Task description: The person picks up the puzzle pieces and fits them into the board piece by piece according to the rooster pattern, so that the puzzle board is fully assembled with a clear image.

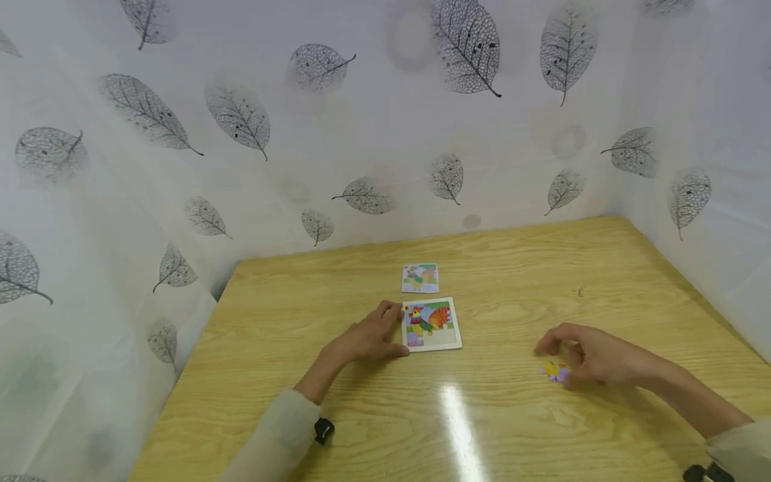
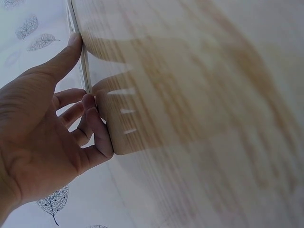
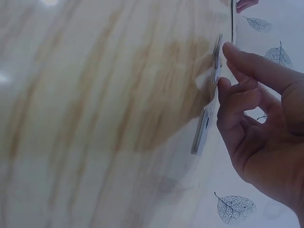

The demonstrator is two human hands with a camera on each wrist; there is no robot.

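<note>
A white-rimmed jigsaw tray point(image 1: 456, 329) with a partly filled rooster picture lies on the table. The left hand point(image 1: 375, 336) holds its near left corner, the thumb at the near edge and the fingers along the left side. Edge-on in the left wrist view, the tray point(image 2: 85, 66) meets the thumb and curled fingertips. Over several loose yellow and purple jigsaw pieces point(image 1: 553, 369) hovers the right hand point(image 1: 602, 358), fingers bent and apart from the thumb. In the right wrist view, one piece point(image 3: 217, 59) stands close to the fingertips; whether they touch is unclear.
Behind the tray lies a small rooster picture card point(image 1: 420, 278). The wooden table point(image 1: 494, 415) is backed and flanked by a white leaf-print curtain point(image 1: 385, 134).
</note>
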